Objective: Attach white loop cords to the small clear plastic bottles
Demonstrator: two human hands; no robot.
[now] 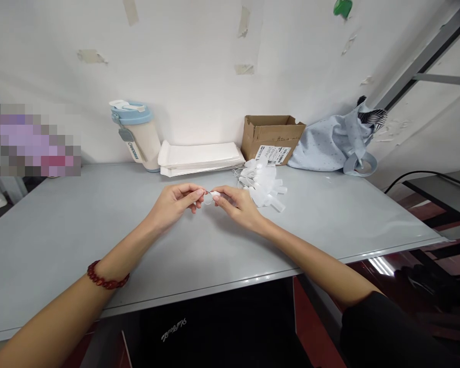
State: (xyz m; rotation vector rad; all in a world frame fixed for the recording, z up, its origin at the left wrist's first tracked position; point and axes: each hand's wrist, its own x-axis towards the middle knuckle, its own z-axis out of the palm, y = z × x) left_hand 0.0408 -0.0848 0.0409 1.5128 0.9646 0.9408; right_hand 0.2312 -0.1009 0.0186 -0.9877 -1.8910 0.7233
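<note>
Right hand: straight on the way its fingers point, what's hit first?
The left hand, just beyond the small white piece pinched in the right hand. They look about level in depth, though one view can't confirm it.

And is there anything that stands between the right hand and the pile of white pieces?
Nothing visible does. The white pieces lie on the table just beyond the right hand; the box stands behind them, out of the way.
</note>
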